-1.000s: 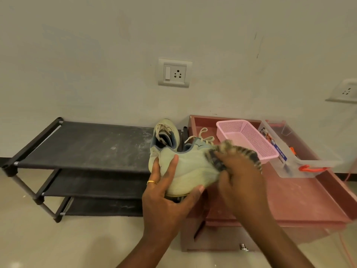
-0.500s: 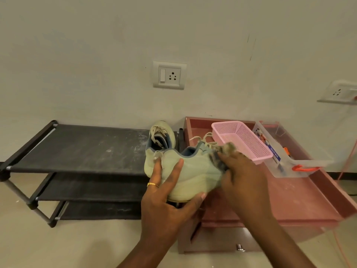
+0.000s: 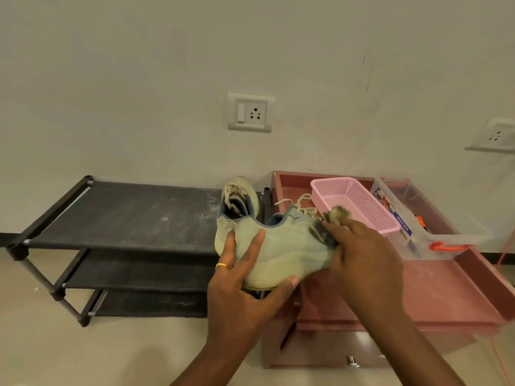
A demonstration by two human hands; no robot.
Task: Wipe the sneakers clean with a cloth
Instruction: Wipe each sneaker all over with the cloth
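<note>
Pale suede sneaker (image 3: 281, 252) clamped in left hand (image 3: 245, 299), right hand (image 3: 362, 254) gripping fuzzy striped cloth (image 3: 324, 232).

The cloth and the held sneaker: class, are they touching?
Touching. The head view shows the right hand pressing the cloth against the sneaker side.

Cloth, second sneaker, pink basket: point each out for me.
cloth (image 3: 324, 235): head view, dark fold against the held shoe.
second sneaker (image 3: 239, 196): head view, laced upper.
pink basket (image 3: 362, 201): head view, mesh floor.
</note>
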